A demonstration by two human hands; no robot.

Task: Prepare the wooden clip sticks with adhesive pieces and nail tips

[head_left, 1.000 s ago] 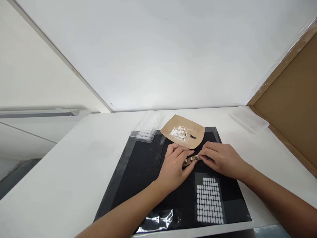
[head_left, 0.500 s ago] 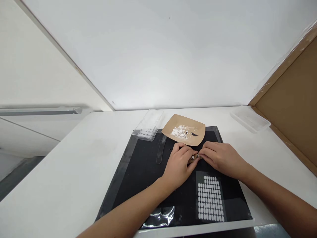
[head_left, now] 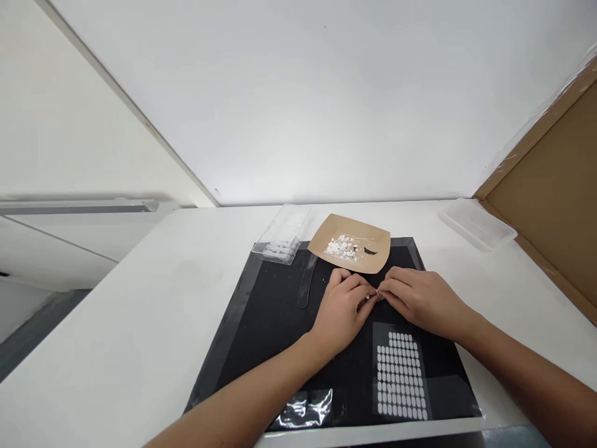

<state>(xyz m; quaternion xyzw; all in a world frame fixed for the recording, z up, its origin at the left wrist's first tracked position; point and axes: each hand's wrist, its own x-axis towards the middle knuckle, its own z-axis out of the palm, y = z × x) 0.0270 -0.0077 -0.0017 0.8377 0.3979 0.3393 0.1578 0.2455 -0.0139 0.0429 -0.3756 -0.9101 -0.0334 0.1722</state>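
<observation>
Both hands pinched together — seemingly fingertip-to-fingertip

Bright, diffuse light is spread over the white wall, glare is thrown by clear film below the left hand, and fingertip detail seems slightly blurred.

Small tan piece was mostly hidden by fingertips of left hand and right hand, so full shape could not be seen. Little pale round bit showed in gap between left thumb and finger. Tiny shiny bit was right where both hands' fingertips came together. All were over black mat, near brown plate. Too small to tell more.
</observation>
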